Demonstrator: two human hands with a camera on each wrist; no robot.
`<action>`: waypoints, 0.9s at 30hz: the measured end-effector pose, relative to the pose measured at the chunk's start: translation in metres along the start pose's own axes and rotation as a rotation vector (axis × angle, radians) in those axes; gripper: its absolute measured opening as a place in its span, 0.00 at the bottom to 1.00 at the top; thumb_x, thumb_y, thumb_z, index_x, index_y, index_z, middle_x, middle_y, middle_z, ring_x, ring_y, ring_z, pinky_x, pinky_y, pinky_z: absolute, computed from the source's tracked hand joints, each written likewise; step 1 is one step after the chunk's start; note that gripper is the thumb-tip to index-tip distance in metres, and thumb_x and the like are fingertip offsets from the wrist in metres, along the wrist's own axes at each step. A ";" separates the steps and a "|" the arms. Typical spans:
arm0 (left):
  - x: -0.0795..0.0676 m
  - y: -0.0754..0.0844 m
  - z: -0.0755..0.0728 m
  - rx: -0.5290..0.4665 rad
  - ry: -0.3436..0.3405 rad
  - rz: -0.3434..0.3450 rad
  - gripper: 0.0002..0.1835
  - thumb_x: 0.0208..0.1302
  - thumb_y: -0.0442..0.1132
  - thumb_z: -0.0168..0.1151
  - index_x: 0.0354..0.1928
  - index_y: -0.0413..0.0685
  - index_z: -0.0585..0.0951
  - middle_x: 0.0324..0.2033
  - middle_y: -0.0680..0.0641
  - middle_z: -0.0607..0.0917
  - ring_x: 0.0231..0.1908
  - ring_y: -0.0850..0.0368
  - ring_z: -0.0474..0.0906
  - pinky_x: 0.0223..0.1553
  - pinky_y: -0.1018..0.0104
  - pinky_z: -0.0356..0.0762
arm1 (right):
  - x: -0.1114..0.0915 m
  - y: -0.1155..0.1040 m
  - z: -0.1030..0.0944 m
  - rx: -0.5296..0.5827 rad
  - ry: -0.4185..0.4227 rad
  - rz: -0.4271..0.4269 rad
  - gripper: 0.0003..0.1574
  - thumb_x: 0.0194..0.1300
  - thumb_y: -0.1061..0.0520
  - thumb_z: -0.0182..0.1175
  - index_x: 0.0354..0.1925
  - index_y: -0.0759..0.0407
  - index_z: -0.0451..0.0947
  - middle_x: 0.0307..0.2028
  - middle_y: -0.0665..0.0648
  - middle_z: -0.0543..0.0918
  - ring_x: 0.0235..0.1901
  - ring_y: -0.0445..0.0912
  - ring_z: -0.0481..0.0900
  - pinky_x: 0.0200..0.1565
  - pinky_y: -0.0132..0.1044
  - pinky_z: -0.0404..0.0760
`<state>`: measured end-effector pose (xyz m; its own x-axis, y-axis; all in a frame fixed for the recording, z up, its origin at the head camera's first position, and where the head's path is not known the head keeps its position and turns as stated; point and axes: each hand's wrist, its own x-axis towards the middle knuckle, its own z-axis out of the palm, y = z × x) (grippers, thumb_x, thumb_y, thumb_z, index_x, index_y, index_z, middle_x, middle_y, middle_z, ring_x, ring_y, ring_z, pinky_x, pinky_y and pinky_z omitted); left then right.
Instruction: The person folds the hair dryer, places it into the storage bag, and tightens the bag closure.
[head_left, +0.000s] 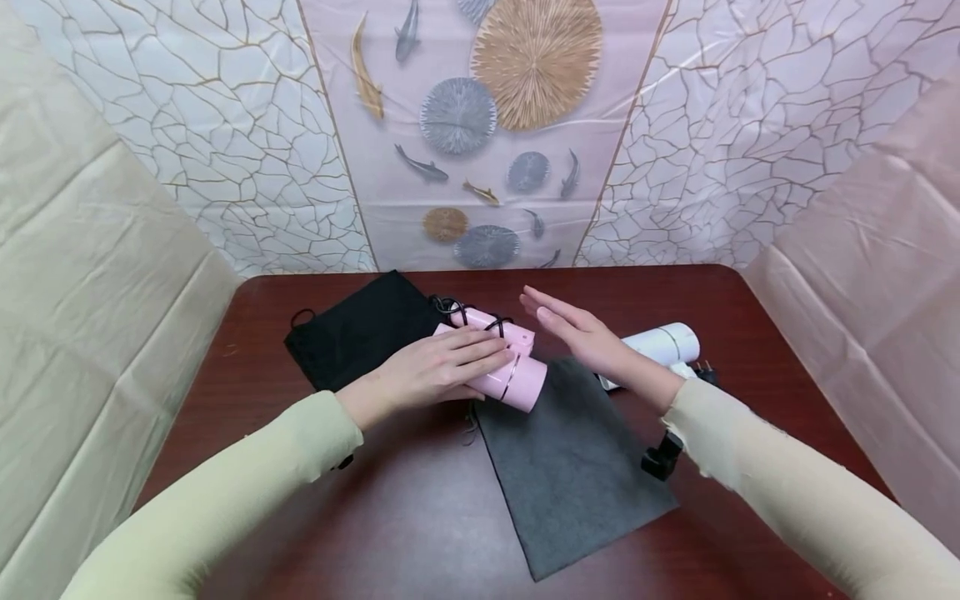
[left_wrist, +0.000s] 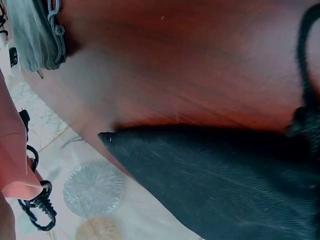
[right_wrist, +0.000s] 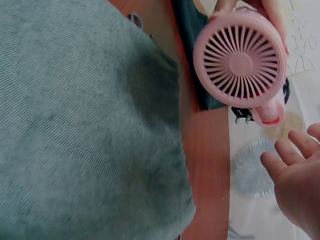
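My left hand (head_left: 438,364) grips a pink hair dryer (head_left: 528,382) by its barrel, fingers laid over the top. The folded handle (head_left: 517,335) lies along the far side, with black cord around it. In the right wrist view the dryer's slotted round rear grille (right_wrist: 240,65) faces the camera. My right hand (head_left: 585,337) is held apart from the dryer, holding nothing, with fingers extended. Below both hands lies a grey cloth pouch (head_left: 577,483). A black drawstring pouch (head_left: 367,325) lies beyond the left hand.
A white hair dryer (head_left: 670,342) lies behind the right wrist, with a black plug (head_left: 705,373) beside it. The dark red wooden table (head_left: 360,533) ends at a patterned cloth backdrop (head_left: 465,183). Plain cloth walls (head_left: 82,292) stand at both sides.
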<state>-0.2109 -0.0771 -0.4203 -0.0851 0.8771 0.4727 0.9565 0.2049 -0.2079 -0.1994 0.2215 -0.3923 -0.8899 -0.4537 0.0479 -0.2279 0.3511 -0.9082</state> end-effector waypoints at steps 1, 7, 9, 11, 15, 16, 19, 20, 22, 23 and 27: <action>0.002 -0.002 0.002 -0.027 -0.009 -0.022 0.35 0.66 0.48 0.78 0.72 0.45 0.79 0.67 0.45 0.83 0.68 0.48 0.78 0.73 0.56 0.72 | -0.004 0.000 -0.003 -0.011 0.007 0.000 0.34 0.88 0.51 0.44 0.85 0.56 0.55 0.80 0.62 0.66 0.80 0.56 0.63 0.78 0.55 0.62; 0.013 -0.011 0.017 -0.131 -0.072 -0.144 0.35 0.67 0.46 0.77 0.73 0.46 0.78 0.68 0.45 0.82 0.69 0.46 0.77 0.72 0.52 0.74 | -0.023 0.001 -0.015 -0.104 0.042 -0.002 0.35 0.88 0.52 0.46 0.85 0.55 0.55 0.80 0.62 0.66 0.79 0.56 0.64 0.75 0.38 0.66; 0.018 -0.013 0.021 -0.139 -0.088 -0.175 0.35 0.67 0.47 0.77 0.74 0.47 0.78 0.69 0.46 0.82 0.69 0.46 0.77 0.70 0.52 0.75 | -0.027 0.000 -0.018 -0.128 0.048 -0.006 0.35 0.88 0.52 0.47 0.85 0.56 0.56 0.80 0.62 0.66 0.79 0.57 0.64 0.73 0.34 0.67; 0.022 -0.016 0.026 -0.143 -0.107 -0.201 0.36 0.67 0.48 0.77 0.75 0.49 0.77 0.69 0.46 0.82 0.70 0.47 0.76 0.69 0.52 0.76 | -0.031 0.000 -0.021 -0.155 0.055 -0.007 0.35 0.87 0.52 0.48 0.85 0.56 0.56 0.80 0.61 0.66 0.79 0.57 0.64 0.71 0.30 0.68; 0.028 -0.021 0.034 -0.151 -0.155 -0.238 0.36 0.68 0.50 0.76 0.76 0.50 0.76 0.70 0.47 0.81 0.71 0.47 0.75 0.69 0.51 0.76 | -0.035 0.001 -0.024 -0.202 0.058 0.014 0.36 0.87 0.51 0.50 0.85 0.53 0.56 0.80 0.58 0.66 0.80 0.53 0.63 0.69 0.28 0.68; 0.029 -0.022 0.036 -0.156 -0.167 -0.248 0.37 0.69 0.50 0.75 0.76 0.50 0.76 0.71 0.47 0.80 0.71 0.47 0.74 0.69 0.51 0.76 | -0.036 0.001 -0.024 -0.213 0.056 0.021 0.36 0.87 0.50 0.50 0.85 0.53 0.57 0.80 0.57 0.66 0.80 0.52 0.62 0.70 0.29 0.69; 0.031 -0.025 0.043 -0.165 -0.199 -0.274 0.37 0.69 0.50 0.75 0.77 0.50 0.75 0.71 0.46 0.80 0.72 0.46 0.74 0.70 0.50 0.76 | -0.039 0.001 -0.024 -0.237 0.035 0.020 0.37 0.86 0.50 0.52 0.85 0.53 0.56 0.81 0.57 0.65 0.80 0.52 0.62 0.70 0.41 0.74; 0.031 -0.026 0.045 -0.168 -0.204 -0.281 0.37 0.69 0.50 0.75 0.77 0.50 0.75 0.72 0.46 0.79 0.72 0.46 0.73 0.69 0.49 0.76 | -0.040 0.001 -0.024 -0.250 0.029 0.017 0.37 0.86 0.50 0.52 0.85 0.54 0.56 0.81 0.57 0.64 0.80 0.52 0.62 0.71 0.45 0.73; 0.033 -0.028 0.050 -0.172 -0.207 -0.293 0.37 0.70 0.50 0.74 0.77 0.50 0.74 0.72 0.46 0.79 0.72 0.46 0.73 0.69 0.49 0.76 | -0.042 0.003 -0.023 -0.280 0.020 0.006 0.38 0.85 0.50 0.53 0.85 0.55 0.56 0.81 0.57 0.64 0.80 0.53 0.62 0.72 0.54 0.71; 0.034 -0.029 0.052 -0.173 -0.207 -0.296 0.37 0.70 0.50 0.74 0.77 0.49 0.74 0.72 0.45 0.79 0.72 0.45 0.73 0.70 0.49 0.75 | -0.043 0.003 -0.023 -0.297 0.016 -0.002 0.38 0.85 0.50 0.53 0.85 0.55 0.56 0.81 0.57 0.64 0.80 0.53 0.62 0.73 0.56 0.70; 0.036 -0.033 0.060 -0.170 -0.207 -0.316 0.37 0.71 0.50 0.73 0.78 0.48 0.74 0.72 0.44 0.79 0.72 0.44 0.73 0.72 0.51 0.72 | -0.047 0.008 -0.021 -0.369 0.017 -0.029 0.38 0.84 0.51 0.55 0.84 0.57 0.58 0.81 0.58 0.65 0.80 0.54 0.62 0.75 0.59 0.66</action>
<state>-0.2621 -0.0262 -0.4478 -0.4197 0.8551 0.3043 0.9053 0.4184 0.0727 -0.1672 0.2625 -0.3930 -0.8865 -0.4555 0.0812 -0.3778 0.6115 -0.6952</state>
